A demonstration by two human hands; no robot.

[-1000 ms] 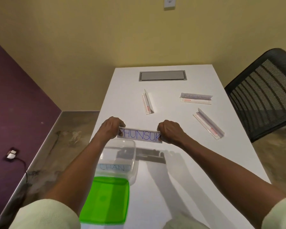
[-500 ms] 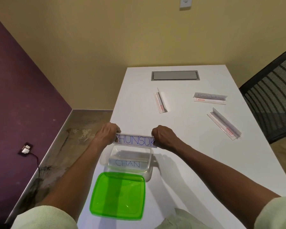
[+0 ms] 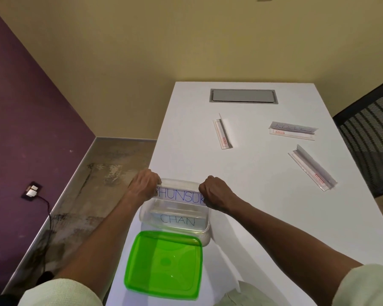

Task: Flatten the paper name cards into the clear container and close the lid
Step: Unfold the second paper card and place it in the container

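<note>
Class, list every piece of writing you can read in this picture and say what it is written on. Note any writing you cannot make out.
"HUNSUK", blue, ends covered: on the paper card held over the clear container.
"CHAN": on the card lying inside the container.
Faint handwriting on the far right name card: too blurred to read.
Small red labels on the three table name cards: too small to read.

Pale green sleeves (image 3: 60, 292) pushed up, forearms bare; matching trousers.

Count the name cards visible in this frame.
5. One, SHUNSUK card, held by both hands over the container; CHAN card lies inside it; three stand on the table: centre, far right, near right. More may lie beneath CHAN.
</note>
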